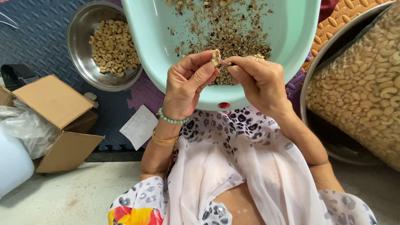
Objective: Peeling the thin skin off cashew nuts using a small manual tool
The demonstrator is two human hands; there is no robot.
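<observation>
My left hand pinches a pale cashew nut between thumb and fingers over a mint-green plastic basin. My right hand meets it from the right, fingertips on the same nut and on a thin dark bit of skin or tool that is too small to make out. Brown flakes of nut skin lie heaped in the basin under both hands. The basin rests on my lap, against a white spotted garment.
A steel bowl of peeled cashews sits to the left on blue foam matting. A large steel basin with a clear bag of cashews stands at right. An open cardboard box, plastic wrap and a paper slip lie at left.
</observation>
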